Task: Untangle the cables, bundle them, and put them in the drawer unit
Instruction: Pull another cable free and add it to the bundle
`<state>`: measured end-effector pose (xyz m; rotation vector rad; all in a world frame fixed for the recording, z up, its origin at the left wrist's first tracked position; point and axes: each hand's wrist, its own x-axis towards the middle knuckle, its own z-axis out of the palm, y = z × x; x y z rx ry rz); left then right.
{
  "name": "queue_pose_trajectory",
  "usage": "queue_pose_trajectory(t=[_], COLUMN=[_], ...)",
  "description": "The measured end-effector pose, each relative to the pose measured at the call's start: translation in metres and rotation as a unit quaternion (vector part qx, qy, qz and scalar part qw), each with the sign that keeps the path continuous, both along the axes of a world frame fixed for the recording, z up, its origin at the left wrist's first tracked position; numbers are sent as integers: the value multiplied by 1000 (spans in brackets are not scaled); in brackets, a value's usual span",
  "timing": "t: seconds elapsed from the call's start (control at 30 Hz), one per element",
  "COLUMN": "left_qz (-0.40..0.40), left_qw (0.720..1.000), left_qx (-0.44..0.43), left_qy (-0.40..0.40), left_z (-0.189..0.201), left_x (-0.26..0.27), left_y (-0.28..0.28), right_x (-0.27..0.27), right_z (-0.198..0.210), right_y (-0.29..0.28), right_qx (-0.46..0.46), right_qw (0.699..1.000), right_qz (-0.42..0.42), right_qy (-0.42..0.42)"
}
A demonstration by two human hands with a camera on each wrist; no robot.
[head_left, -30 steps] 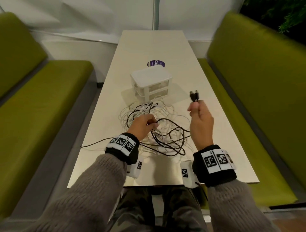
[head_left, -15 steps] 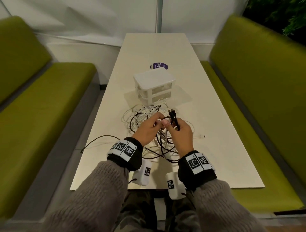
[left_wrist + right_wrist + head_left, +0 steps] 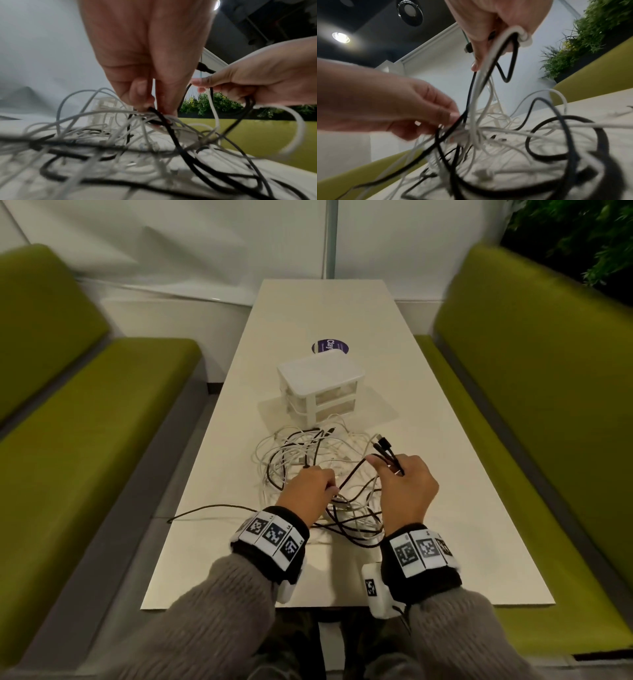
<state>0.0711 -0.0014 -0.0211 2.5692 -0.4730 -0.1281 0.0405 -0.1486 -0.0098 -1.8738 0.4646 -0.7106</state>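
Observation:
A tangle of black and white cables [image 3: 308,460] lies on the white table [image 3: 462,508] just in front of the white drawer unit [image 3: 320,385]. My right hand [image 3: 406,484] grips the black cable [image 3: 356,474] near its two plugs [image 3: 383,445], which stick out above the fist; a white loop [image 3: 522,35] is caught in the same grip. My left hand [image 3: 313,491] pinches the black cable [image 3: 164,121] lower down, at the top of the tangle [image 3: 120,142]. A stretch of black cable runs taut between the two hands [image 3: 469,94].
One black cable end [image 3: 205,508] trails to the table's left edge. A purple round sticker [image 3: 330,347] sits behind the drawer unit. Green benches [image 3: 85,422] flank the table on both sides, with plants [image 3: 582,234] at the far right.
My right hand, raised to the right with the plugs a second ago, came down to meet the left hand and has now drawn apart to the right. The left hand stays on the tangle.

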Motion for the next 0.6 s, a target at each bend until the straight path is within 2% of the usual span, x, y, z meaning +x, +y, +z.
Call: queue_pose_trajectory(t=[0.13, 0.23, 0.3, 0.37, 0.43, 0.5, 0.6], left_qz=[47, 21, 0, 7, 46, 68, 65], left_qw=[998, 997, 998, 998, 993, 991, 993], left_qx=[35, 60, 25, -55, -109, -109, -65], left_qy=[8, -32, -50, -15, 14, 36, 79], left_z=[-2, 7, 14, 13, 9, 4, -3], left_x=[-5, -2, -2, -1, -3, -3, 0], left_y=[1, -8, -17, -23, -23, -20, -15], right_x=[-2, -6, -5, -2, -1, -3, -2], right_z=[5, 2, 1, 1, 4, 10, 29], right_y=[-8, -2, 3, 6, 4, -1, -7], right_qx=[-25, -70, -85, -93, -99, -114, -142], right_qw=[998, 994, 992, 990, 989, 985, 972], right_qz=[11, 28, 54, 66, 60, 43, 13], right_qy=[-52, -77, -79, -83, -95, -124, -185])
